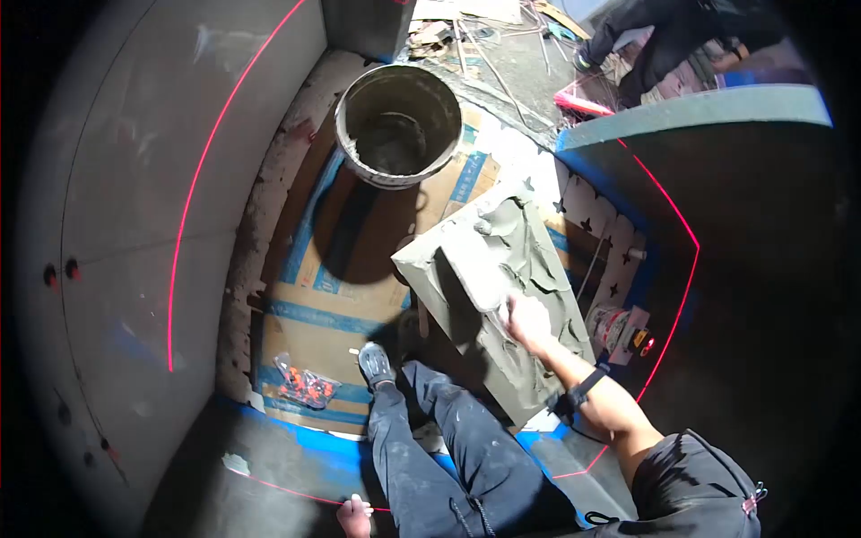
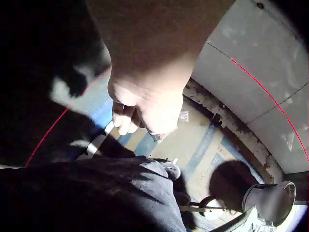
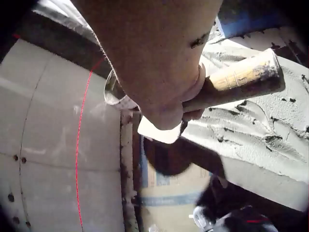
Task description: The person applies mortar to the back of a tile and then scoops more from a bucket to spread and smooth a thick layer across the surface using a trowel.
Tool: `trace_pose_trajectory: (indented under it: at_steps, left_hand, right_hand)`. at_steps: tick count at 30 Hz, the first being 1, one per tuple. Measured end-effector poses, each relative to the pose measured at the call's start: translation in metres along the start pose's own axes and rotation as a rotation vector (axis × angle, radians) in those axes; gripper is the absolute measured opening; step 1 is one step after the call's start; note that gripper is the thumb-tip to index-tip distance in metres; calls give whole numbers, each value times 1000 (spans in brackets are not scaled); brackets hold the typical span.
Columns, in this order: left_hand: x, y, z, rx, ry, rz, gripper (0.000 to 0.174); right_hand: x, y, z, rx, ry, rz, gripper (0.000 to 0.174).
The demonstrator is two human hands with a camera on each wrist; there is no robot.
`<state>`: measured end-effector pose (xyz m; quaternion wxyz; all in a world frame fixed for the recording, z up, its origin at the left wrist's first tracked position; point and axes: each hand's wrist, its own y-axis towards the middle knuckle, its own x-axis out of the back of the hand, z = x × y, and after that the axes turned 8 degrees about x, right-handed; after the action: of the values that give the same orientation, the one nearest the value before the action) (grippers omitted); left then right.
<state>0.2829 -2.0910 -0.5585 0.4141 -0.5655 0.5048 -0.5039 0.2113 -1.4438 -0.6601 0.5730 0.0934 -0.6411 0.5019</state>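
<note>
My right hand (image 1: pixel 529 323) grips a trowel by its worn wooden handle (image 3: pixel 241 79). The trowel's flat pale blade (image 1: pixel 475 269) lies over a large rectangular slab (image 1: pixel 417 260) coated with thick, ridged grey mortar (image 1: pixel 543 278). In the right wrist view the blade (image 3: pixel 159 133) shows partly beyond the fingers, beside the slab's edge. My left hand (image 1: pixel 356 513) hangs low beside my left leg, fingers loosely bent and holding nothing. From the left wrist view that hand (image 2: pixel 149 108) appears above the floor, away from the slab.
A mortar bucket (image 1: pixel 368 103) stands on taped cardboard (image 1: pixel 332 345) beyond the slab. A bag of orange pieces (image 1: pixel 308 386) lies left of my foot. At right sits a laser level (image 1: pixel 643 341); red lines cross the walls. Another person's legs (image 1: pixel 655 40) show behind a low partition (image 1: pixel 700 117).
</note>
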Motion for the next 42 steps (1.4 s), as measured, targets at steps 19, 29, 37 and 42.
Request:
trace_pose_trajectory:
  at_steps: [19, 29, 37, 42]
  left_hand:
    - [-88, 10, -249, -342, 1122, -171, 6]
    - [-112, 38, -388, -448, 1234, -69, 6]
    - [-134, 26, -486, -373, 1295, -119, 11]
    - [-72, 72, -525, -425, 1351, -155, 19]
  right_hand:
    - [20, 33, -66, -52, 71, -142, 15]
    - [43, 47, 20, -85, 25, -54, 23]
    - [-13, 106, 155, -25, 314, 85, 24]
    - [58, 111, 180, -106, 468, 92, 30]
